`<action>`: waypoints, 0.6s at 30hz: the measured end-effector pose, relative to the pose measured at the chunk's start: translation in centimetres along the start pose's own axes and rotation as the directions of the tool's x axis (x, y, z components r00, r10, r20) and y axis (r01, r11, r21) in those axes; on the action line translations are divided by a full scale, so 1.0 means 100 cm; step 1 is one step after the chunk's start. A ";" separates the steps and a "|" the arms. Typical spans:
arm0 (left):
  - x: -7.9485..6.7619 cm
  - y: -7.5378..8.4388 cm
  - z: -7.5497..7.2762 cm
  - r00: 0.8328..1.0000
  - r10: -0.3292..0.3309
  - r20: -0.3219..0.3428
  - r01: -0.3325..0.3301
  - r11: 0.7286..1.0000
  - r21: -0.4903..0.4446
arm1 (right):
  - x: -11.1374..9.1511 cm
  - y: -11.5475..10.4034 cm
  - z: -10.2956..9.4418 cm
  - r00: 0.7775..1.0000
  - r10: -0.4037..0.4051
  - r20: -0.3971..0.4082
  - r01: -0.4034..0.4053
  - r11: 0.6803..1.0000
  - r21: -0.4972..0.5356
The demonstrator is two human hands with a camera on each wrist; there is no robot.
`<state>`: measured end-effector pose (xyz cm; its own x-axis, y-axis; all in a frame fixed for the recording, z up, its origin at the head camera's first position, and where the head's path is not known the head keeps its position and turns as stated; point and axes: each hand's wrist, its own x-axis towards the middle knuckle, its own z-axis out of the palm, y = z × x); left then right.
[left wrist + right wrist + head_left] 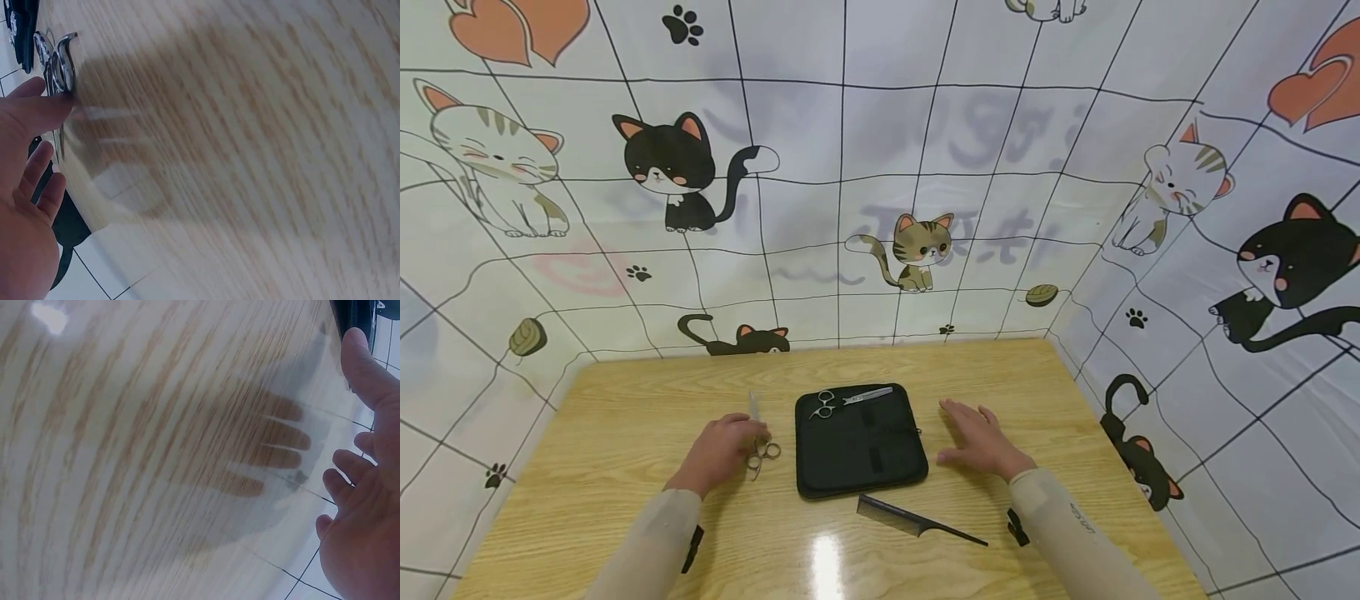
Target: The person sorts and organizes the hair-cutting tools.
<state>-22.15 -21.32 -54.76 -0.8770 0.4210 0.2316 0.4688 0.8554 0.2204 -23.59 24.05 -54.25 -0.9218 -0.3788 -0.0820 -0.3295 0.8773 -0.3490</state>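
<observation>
My left hand (724, 450) pinches a pair of silver hairdressing scissors (763, 455) near the middle, left of the black case. The finger rings point toward me and the blades point away. In the left wrist view, thumb and forefinger meet at the scissors (64, 65) just below the rings. My right hand (981, 440) hovers with spread fingers right of the case, holding nothing; the right wrist view shows its reflection on the tabletop. On the flat black case (842, 458) lies another pair of silver scissors (868, 396), along its far edge.
A black tail comb (895, 515) lies in front of the case, its thin handle pointing right. The wooden table (685, 379) ends at a cat-print cloth (805, 283) behind and at the sides. Light glares off the near tabletop.
</observation>
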 end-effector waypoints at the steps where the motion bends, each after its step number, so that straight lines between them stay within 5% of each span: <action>1: 0.000 0.000 0.001 1.000 0.004 -0.006 -0.004 1.000 0.007 | 0.000 0.000 0.000 1.000 0.000 0.001 0.000 1.000 0.001; 18: -0.001 -0.001 0.004 0.998 -0.060 0.020 0.059 0.998 0.021 | 0.001 0.005 0.004 1.000 -0.008 -0.024 0.008 1.000 -0.003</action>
<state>-22.09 -21.31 -55.16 -0.9054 0.3749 0.1992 0.4135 0.8850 0.2140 -23.75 24.31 -54.77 -0.9238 -0.3786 -0.0573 -0.3371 0.8752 -0.3471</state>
